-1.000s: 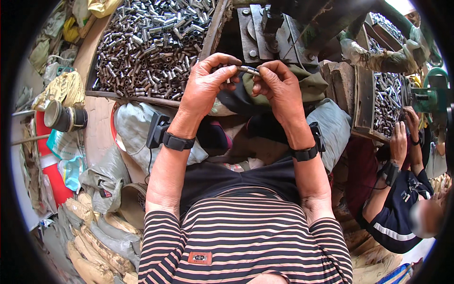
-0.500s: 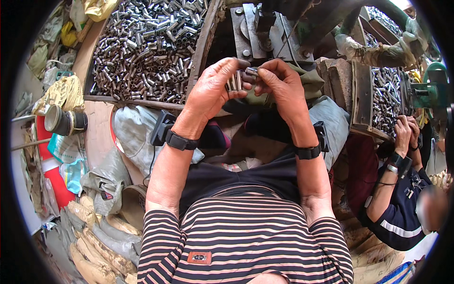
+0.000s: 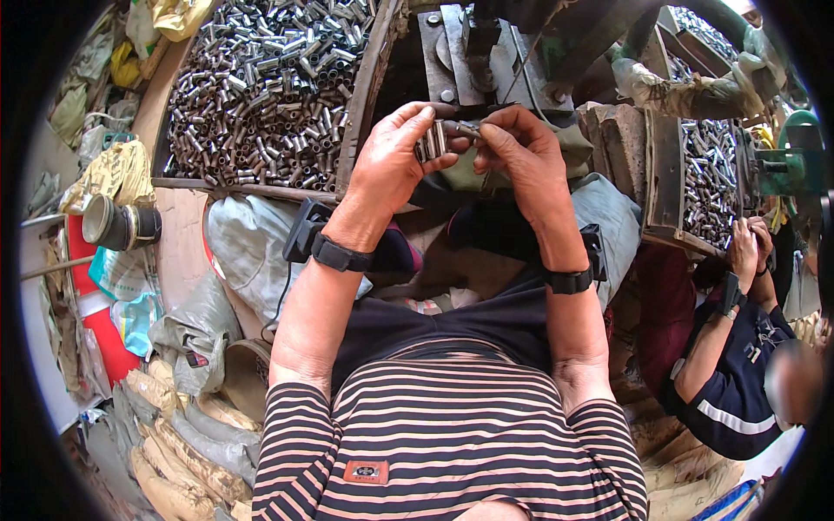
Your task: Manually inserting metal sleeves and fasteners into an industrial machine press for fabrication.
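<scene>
My left hand [image 3: 401, 152] is closed around several short shiny metal tubes [image 3: 432, 143], which stand side by side between its thumb and fingers. Close beside it, my right hand [image 3: 519, 148] pinches one small metal tube [image 3: 468, 128] between thumb and fingertips, its end toward the left hand. Both hands are raised over my lap, just in front of a machine's metal plate [image 3: 476, 65] with bolts. Part of the right fingers is hidden behind the thumb.
A wooden-edged box [image 3: 352, 130] heaped with metal tubes stands at the far left. On the right are another tube box [image 3: 665, 174] and a co-worker's hands [image 3: 749, 247]. Cloth bundles [image 3: 187, 460] lie at lower left, near a dark cylindrical can [image 3: 109, 221].
My hands have shifted only slightly, with the left wrist a little further right. The left hand's tubes and the right hand's tube stay held. The co-worker's hands moved slightly.
</scene>
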Tool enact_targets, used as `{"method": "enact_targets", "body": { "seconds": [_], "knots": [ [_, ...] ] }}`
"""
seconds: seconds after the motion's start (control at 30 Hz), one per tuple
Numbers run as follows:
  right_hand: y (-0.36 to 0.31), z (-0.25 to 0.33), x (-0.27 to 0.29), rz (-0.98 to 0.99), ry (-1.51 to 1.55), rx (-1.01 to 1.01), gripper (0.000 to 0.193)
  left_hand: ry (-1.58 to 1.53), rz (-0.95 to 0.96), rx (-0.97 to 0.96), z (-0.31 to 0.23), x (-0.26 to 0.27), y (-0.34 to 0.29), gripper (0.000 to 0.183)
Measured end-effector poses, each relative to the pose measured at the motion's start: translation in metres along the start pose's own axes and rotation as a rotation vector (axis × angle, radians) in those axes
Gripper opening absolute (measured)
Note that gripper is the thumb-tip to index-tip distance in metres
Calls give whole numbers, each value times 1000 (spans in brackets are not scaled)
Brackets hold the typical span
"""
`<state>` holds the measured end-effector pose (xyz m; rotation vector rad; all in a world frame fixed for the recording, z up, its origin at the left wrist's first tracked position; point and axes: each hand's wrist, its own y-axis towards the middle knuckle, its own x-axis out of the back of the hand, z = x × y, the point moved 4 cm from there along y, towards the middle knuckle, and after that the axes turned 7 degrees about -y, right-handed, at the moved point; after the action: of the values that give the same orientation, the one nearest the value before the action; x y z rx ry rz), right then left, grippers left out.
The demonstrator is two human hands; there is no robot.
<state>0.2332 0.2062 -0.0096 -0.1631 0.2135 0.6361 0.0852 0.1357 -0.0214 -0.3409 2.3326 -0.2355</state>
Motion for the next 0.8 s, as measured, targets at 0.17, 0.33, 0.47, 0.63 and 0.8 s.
{"method": "enact_targets", "body": {
  "seconds": [0.17,0.33,0.47,0.63,0.8],
  "knots": [
    [-4,5,6,3,-241,77,11,158,26,67,7,-18,-2,18],
    [-9,10,11,-36,-328,77,12,326,-78,32,7,-16,-2,16],
    [-40,89,54,-682,-638,521,12,300,-123,-78,-4,-1,18,18],
    [-40,138,106,-978,-298,885,23,270,-211,-199,-15,9,49,20],
    [-12,129,130,-817,-801,767,35,171,-319,-243,-18,17,79,19]
  ]
}}
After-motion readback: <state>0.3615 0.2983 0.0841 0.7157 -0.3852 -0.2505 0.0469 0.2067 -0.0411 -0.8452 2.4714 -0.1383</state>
